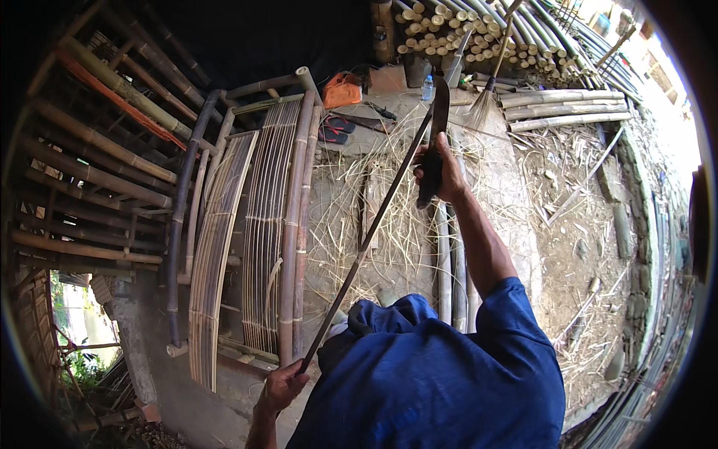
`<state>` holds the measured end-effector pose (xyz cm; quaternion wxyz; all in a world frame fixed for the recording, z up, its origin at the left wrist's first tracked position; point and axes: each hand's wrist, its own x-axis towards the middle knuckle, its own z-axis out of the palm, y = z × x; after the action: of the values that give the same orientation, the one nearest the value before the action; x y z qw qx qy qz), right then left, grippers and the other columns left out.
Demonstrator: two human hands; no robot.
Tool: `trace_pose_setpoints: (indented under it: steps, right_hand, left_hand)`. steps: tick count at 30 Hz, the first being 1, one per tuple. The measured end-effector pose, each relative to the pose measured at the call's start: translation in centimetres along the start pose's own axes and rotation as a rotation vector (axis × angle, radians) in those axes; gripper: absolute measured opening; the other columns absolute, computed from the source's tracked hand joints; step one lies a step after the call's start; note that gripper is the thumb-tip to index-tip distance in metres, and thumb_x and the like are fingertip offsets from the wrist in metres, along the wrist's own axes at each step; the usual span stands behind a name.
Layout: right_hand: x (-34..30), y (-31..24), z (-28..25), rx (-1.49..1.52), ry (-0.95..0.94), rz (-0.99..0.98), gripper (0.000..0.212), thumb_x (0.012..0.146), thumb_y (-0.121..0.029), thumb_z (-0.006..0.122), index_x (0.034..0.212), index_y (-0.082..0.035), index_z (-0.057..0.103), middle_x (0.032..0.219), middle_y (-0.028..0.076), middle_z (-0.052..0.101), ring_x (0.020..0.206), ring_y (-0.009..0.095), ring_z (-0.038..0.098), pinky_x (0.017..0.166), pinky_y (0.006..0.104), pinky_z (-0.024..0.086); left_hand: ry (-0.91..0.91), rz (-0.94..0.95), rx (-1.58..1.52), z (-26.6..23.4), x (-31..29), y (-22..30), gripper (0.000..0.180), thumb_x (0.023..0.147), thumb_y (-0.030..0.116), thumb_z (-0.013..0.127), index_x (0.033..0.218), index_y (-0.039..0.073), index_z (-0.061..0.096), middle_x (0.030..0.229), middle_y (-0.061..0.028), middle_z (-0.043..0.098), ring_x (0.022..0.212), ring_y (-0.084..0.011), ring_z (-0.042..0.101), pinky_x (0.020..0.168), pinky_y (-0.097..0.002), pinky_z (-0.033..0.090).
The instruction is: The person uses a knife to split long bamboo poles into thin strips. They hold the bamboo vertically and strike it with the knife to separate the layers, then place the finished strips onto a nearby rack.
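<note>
My right hand (449,173) is wrapped round the black handle of a machete (440,105), its broad dark blade pointing up and away from me. At the lower left, my left hand (284,387) is closed on one end of a long, thin, dark strip (366,241), which looks like split bamboo. From there the strip slants up to the right, and its far end meets or passes beside the blade; whether they touch I cannot tell. Pale shavings (351,202) lie scattered over the ground beneath it.
On the left stand a bamboo frame with slatted panels (262,224) and a bamboo rack (105,191). Cut bamboo poles (456,34) are stacked at the back. A broom (482,108), a plastic bottle (427,88), sandals (336,129) and an orange bag (342,90) are also there.
</note>
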<state>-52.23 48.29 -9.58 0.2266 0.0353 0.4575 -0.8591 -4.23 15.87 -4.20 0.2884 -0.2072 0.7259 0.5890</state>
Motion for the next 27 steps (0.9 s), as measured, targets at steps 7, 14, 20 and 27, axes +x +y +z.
trace_pose_setpoints:
  steps: [7,14,20,27]
  right_hand:
    - [-1.3,3.1,5.5,-0.308,-0.119,-0.082,0.027,0.093,-0.028,0.060,0.089,-0.002,0.065,0.071,0.007,0.063,0.055,0.012,0.058,0.051,0.0278,0.048]
    - [-4.3,2.9,10.5,-1.195,-0.093,-0.370,0.061,0.093,-0.059,0.056,0.095,0.002,0.062,0.069,0.015,0.064,0.064,0.034,0.066,0.062,0.0450,0.051]
    - [-5.3,4.2,7.3,-1.492,0.014,-0.669,0.065,0.097,-0.066,0.042,0.086,-0.005,0.061,0.062,0.015,0.058,0.056,0.034,0.060,0.055,0.0455,0.047]
    - [0.1,0.0,3.4,-1.543,0.215,-0.501,0.075,0.097,-0.070,0.034,0.082,-0.004,0.066,0.059,0.014,0.061,0.053,0.031,0.062,0.052,0.0455,0.050]
  left_hand:
    - [0.256,0.518,0.336,-0.7,12.6,11.6,0.071,0.098,0.046,0.057,0.146,-0.004,0.041,0.137,-0.0254,0.056,0.130,-0.0349,0.054,0.107,-0.0430,0.042]
    - [0.247,0.713,-0.267,3.2,24.3,21.0,0.049,0.104,0.029,0.053,0.146,0.006,0.046,0.066,0.0040,0.049,0.048,-0.0016,0.041,0.042,-0.0181,0.036]
    - [0.228,0.659,-0.182,2.7,21.5,17.5,0.048,0.105,0.027,0.052,0.147,0.004,0.045,0.062,0.0072,0.040,0.047,-0.0006,0.034,0.039,-0.0193,0.029]
    - [0.211,0.560,-0.053,3.3,13.4,14.4,0.047,0.105,0.019,0.050,0.146,-0.002,0.043,0.063,0.0057,0.040,0.053,-0.0036,0.036,0.046,-0.0211,0.032]
